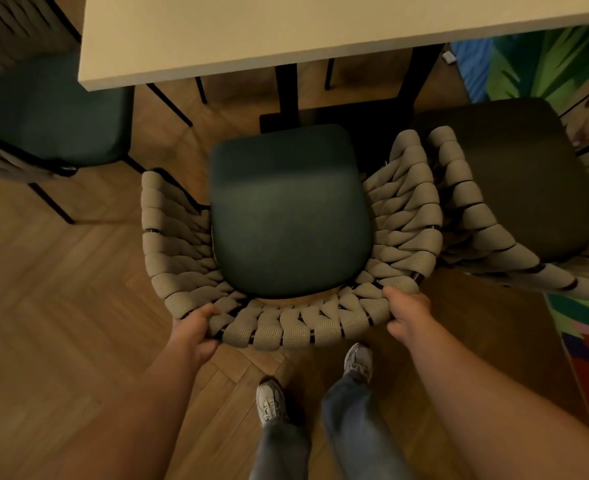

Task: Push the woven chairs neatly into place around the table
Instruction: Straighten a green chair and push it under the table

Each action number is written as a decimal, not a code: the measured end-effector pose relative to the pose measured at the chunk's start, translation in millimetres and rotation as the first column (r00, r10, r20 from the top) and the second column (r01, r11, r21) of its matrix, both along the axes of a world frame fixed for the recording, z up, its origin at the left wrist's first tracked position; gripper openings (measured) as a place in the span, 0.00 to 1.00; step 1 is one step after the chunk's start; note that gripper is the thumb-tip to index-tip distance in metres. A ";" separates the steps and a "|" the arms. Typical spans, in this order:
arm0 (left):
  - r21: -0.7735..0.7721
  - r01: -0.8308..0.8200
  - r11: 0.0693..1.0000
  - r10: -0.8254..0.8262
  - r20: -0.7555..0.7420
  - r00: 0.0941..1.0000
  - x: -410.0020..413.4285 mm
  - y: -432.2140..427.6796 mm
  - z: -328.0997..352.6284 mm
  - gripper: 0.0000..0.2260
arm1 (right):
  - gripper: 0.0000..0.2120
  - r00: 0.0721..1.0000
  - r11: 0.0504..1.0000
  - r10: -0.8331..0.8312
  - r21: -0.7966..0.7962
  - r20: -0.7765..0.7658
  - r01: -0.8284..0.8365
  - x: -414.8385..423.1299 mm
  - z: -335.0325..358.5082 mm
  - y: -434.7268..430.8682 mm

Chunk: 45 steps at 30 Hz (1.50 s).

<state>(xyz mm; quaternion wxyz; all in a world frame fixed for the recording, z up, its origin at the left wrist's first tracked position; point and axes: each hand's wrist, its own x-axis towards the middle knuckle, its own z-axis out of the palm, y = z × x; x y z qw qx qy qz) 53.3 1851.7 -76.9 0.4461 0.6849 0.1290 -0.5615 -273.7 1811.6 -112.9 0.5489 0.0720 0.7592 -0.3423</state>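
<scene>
Clasping the chair [289, 209] by its woven back, left grip [196, 327] and right grip [405, 315] curl round the rim; it faces the worktop [286, 29], just beside a second chair [515, 174].

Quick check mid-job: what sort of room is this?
Probably a dining area, in a home or café. A pale table has woven chairs with dark cushions around it. The left hand and right hand grip the middle chair. There is a herringbone wood floor and a bright rug.
</scene>
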 end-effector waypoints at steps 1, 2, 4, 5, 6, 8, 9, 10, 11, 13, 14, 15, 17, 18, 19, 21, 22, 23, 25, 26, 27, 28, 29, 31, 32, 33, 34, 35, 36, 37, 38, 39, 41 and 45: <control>-0.001 0.001 1.000 -0.001 0.007 1.000 -0.7 -2.0 0.1 0.28 | 0.34 1.000 1.000 0.003 -0.001 -0.006 -0.003 0.3 -0.4 -1.6; 0.001 0.007 1.000 -0.008 0.017 1.000 -1.3 -3.7 0.4 0.29 | 0.33 1.000 1.000 0.004 -0.006 -0.008 -0.004 0.3 -1.2 -2.9; -0.002 0.022 1.000 -0.022 0.026 0.999 -2.5 -5.8 0.9 0.28 | 0.31 1.000 1.000 0.000 -0.014 -0.011 0.000 -0.4 -0.8 -5.0; -0.001 0.020 1.000 -0.020 0.025 0.999 -2.0 -6.6 0.8 0.27 | 0.30 1.000 1.000 0.002 -0.017 -0.011 -0.002 -0.2 1.3 -5.7; 0.006 0.019 1.000 -0.019 0.023 1.000 -0.7 -7.6 0.3 0.27 | 0.30 1.000 1.000 0.006 -0.022 -0.008 -0.006 -0.2 2.4 -6.1; 0.028 0.017 0.999 -0.018 0.024 1.000 3.4 -7.5 -3.7 0.28 | 0.29 1.000 0.999 0.030 -0.019 0.006 -0.030 -0.1 6.3 -5.9; 0.037 0.021 0.999 -0.021 0.023 1.000 6.0 -6.7 -6.4 0.27 | 0.29 0.999 0.999 0.044 -0.013 0.013 -0.044 -0.3 8.3 -4.9; 0.042 0.027 0.999 -0.028 0.027 0.999 7.5 -5.2 -7.7 0.26 | 0.29 0.998 0.998 0.061 -0.007 0.017 -0.061 -1.0 9.3 -3.4; 0.039 0.032 0.999 -0.034 0.035 0.999 7.6 -3.2 -8.3 0.25 | 0.29 0.997 0.997 0.078 -0.002 0.019 -0.078 -2.2 10.7 -1.7; 0.043 0.072 0.996 -0.076 0.086 0.993 6.6 1.1 -8.3 0.20 | 0.30 0.994 0.994 0.111 0.000 0.013 -0.111 -2.5 16.2 2.4; 0.051 0.120 0.991 -0.126 0.125 0.984 4.4 3.5 -6.1 0.18 | 0.29 0.992 0.992 0.129 -0.002 -0.002 -0.129 -1.6 20.0 4.9; 0.059 0.177 0.982 -0.184 0.157 0.970 3.0 7.1 -4.8 0.17 | 0.29 0.988 0.989 0.150 -0.003 -0.028 -0.150 0.5 25.0 8.1; 0.069 0.317 0.946 -0.324 0.200 0.925 1.6 16.6 1.1 0.17 | 0.27 0.974 0.978 0.208 -0.009 -0.084 -0.210 4.3 36.3 17.4; 0.074 0.398 0.914 -0.405 0.212 0.890 2.0 23.1 6.1 0.19 | 0.27 0.963 0.968 0.249 -0.011 -0.103 -0.252 6.5 42.2 23.8; 0.079 0.484 0.871 -0.489 0.231 0.841 3.8 30.3 11.0 0.19 | 0.28 0.943 0.949 0.311 -0.008 -0.119 -0.315 8.7 49.3 31.2; 0.105 0.677 0.728 -0.674 0.285 0.681 10.5 47.4 29.5 0.19 | 0.30 0.838 0.854 0.518 0.043 -0.175 -0.519 10.7 64.0 50.9; 0.139 0.771 0.622 -0.768 0.301 0.565 16.2 56.5 39.2 0.19 | 0.29 0.752 0.775 0.628 0.076 -0.202 -0.627 11.2 71.7 61.4; 0.177 0.847 0.501 -0.847 0.302 0.438 22.9 65.1 48.2 0.19 | 0.27 0.658 0.689 0.719 0.104 -0.222 -0.717 12.3 80.9 72.6; 0.256 0.924 0.283 -0.941 0.261 0.216 37.2 82.1 66.8 0.19 | 0.22 0.487 0.526 0.841 0.151 -0.233 -0.837 18.0 101.9 94.8; 0.282 0.936 0.213 -0.958 0.249 0.143 43.6 91.0 75.7 0.19 | 0.20 0.404 0.448 0.884 0.176 -0.235 -0.877 21.1 110.7 106.0; 0.294 0.941 0.166 -0.962 0.258 0.090 49.0 100.0 83.0 0.19 | 0.19 0.314 0.363 0.919 0.203 -0.239 -0.909 24.9 118.1 117.2; 0.304 0.943 0.137 -0.960 0.274 0.051 53.3 108.9 90.5 0.19 | 0.18 0.224 0.281 0.943 0.227 -0.246 -0.933 29.4 124.8 128.0; 0.308 0.944 0.121 -0.954 0.299 0.025 57.1 117.3 96.3 0.20 | 0.18 0.147 0.210 0.955 0.242 -0.256 -0.947 34.4 130.1 138.1; 0.308 0.944 0.119 -0.943 0.332 0.010 63.0 136.7 107.9 0.19 | 0.19 0.047 0.113 0.965 0.246 -0.259 -0.963 43.8 137.2 156.7; 0.309 0.943 0.121 -0.943 0.331 0.013 65.2 148.0 112.2 0.19 | 0.19 0.006 0.065 0.971 0.240 -0.239 -0.969 48.1 139.3 164.8; 0.313 0.942 0.124 -0.947 0.321 0.018 68.4 159.4 113.9 0.19 | 0.19 -0.038 0.012 0.977 0.230 -0.209 -0.973 52.3 141.3 171.8; 0.321 0.938 0.130 -0.951 0.307 0.026 71.1 171.1 115.6 0.19 | 0.19 -0.072 -0.032 0.981 0.218 -0.179 -0.976 56.4 143.6 177.9; 0.327 0.934 0.143 -0.952 0.302 0.040 73.7 182.5 115.0 0.19 | 0.19 -0.103 -0.068 0.982 0.207 -0.160 -0.976 59.8 143.8 183.6; 0.335 0.927 0.168 -0.951 0.303 0.063 76.1 194.3 114.2 0.18 | 0.19 -0.133 -0.101 0.980 0.202 -0.149 -0.974 62.9 142.1 189.0; 0.340 0.918 0.205 -0.945 0.312 0.095 78.3 206.4 112.3 0.18 | 0.20 -0.166 -0.136 0.976 0.200 -0.144 -0.970 65.5 139.7 194.4; 0.351 0.904 0.245 -0.939 0.319 0.131 79.1 218.8 111.7 0.17 | 0.20 -0.202 -0.171 0.970 0.205 -0.138 -0.964 67.8 137.4 198.7; 0.365 0.887 0.283 -0.930 0.329 0.162 78.6 231.3 110.1 0.17 | 0.19 -0.248 -0.216 0.959 0.214 -0.134 -0.953 69.7 134.8 201.5; 0.391 0.857 0.336 -0.920 0.331 0.210 74.9 257.6 107.6 0.16 | 0.19 -0.355 -0.321 0.927 0.233 -0.123 -0.918 73.5 131.7 205.4; 0.367 0.835 0.409 -0.904 0.289 0.315 65.0 299.9 105.4 0.16 | 0.19 -0.472 -0.435 0.873 0.239 -0.125 -0.868 84.6 131.1 205.2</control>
